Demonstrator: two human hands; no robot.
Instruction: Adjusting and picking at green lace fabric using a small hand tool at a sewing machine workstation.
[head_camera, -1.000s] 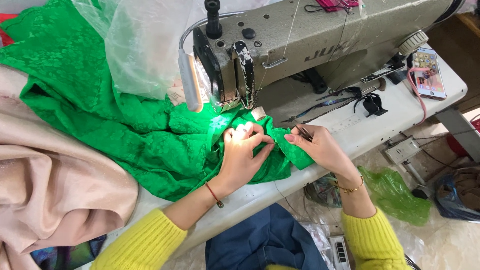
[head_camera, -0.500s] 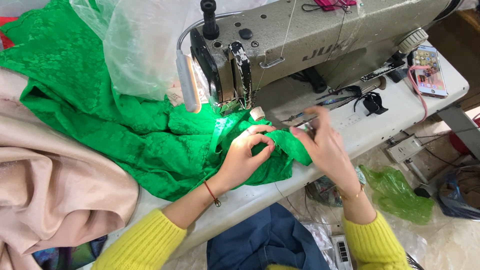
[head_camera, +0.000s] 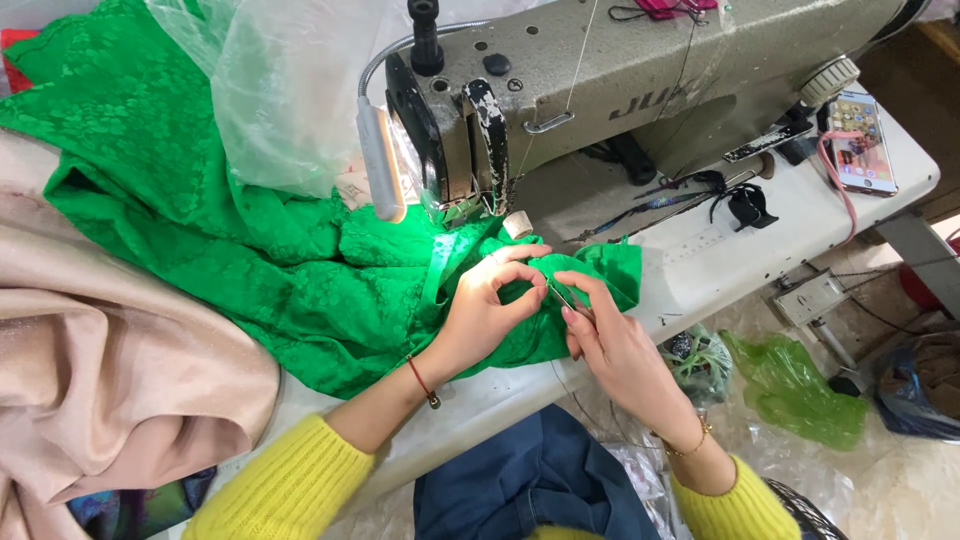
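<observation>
White surface (head_camera: 760, 250), worn and scuffed, running from far right toward near left, with a grey industrial sewing machine (head_camera: 640, 80) standing at its far side. Green patterned fabric (head_camera: 250, 260) spread across the left and middle of the surface, bunched under the machine's needle end and lit brightly there by a small lamp on a bendy neck (head_camera: 380, 165). Left hand (head_camera: 485, 310) curled over a fold of the green fabric near the middle, thumb and forefinger pinching the cloth, a red cord at the wrist. Right hand (head_camera: 615, 345) just beside it on the right, fingers closed around a small thin metal tool (head_camera: 560, 295) whose tip touches the pinched fold; exact kind of tool too small to tell. Clear plastic sheeting (head_camera: 280, 90) heaped at the far left over the fabric. Pale pink cloth (head_camera: 110, 370) piled at the near left, hanging off the edge. Phone (head_camera: 860, 140) with a pink cable lying at the far right of the surface, black thread and a black clip (head_camera: 745, 205) lying between it and the machine. Below, on the right, a littered floor with a crumpled green plastic bag (head_camera: 800, 385) and a dark bag (head_camera: 920, 385) further right. Yellow sleeves and blue trousers nearest the camera.
</observation>
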